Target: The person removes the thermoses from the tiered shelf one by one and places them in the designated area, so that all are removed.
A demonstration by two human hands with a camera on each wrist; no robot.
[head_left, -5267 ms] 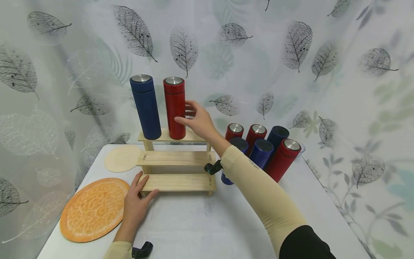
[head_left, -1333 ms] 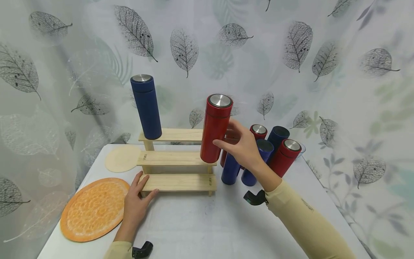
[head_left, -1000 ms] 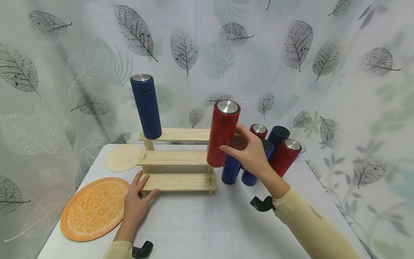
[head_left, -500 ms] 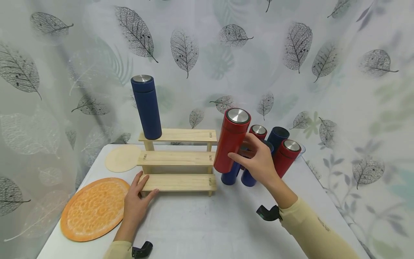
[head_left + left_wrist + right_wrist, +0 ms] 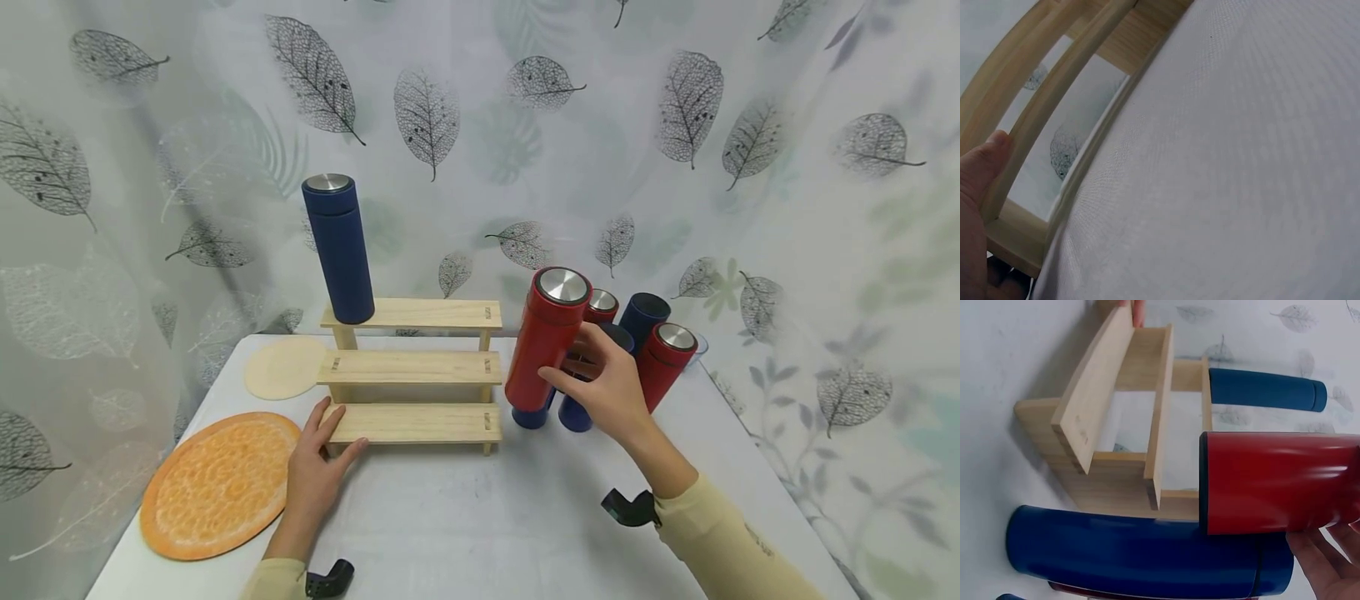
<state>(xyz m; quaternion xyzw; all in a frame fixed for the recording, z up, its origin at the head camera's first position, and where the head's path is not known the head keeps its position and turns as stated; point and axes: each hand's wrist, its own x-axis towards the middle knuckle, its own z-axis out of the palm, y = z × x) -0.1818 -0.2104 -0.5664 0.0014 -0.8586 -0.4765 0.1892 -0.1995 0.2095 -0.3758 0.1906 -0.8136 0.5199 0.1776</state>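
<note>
My right hand (image 5: 603,375) grips a red thermos bottle (image 5: 543,337) with a steel-topped lid. It is held tilted, right of the three-step wooden rack (image 5: 416,423). In the head view it overlaps a blue thermos (image 5: 529,418) and hides most of it; the right wrist view shows that blue thermos (image 5: 1135,550) beside the rack. My left hand (image 5: 315,467) holds the left end of the lowest step, its thumb (image 5: 997,147) on the front edge. A dark blue thermos (image 5: 341,250) stands upright at the left of the top step.
Behind the right hand stand several more thermoses, among them a red one (image 5: 663,362), a dark blue one (image 5: 645,315) and another blue one (image 5: 575,414). An orange oval mat (image 5: 217,487) and a pale round mat (image 5: 283,367) lie on the white table (image 5: 450,533) at left.
The red thermos has left the top step beside the dark blue one. My right hand has carried it rightward and down, toward the bottle group. My left hand has stayed put.
</note>
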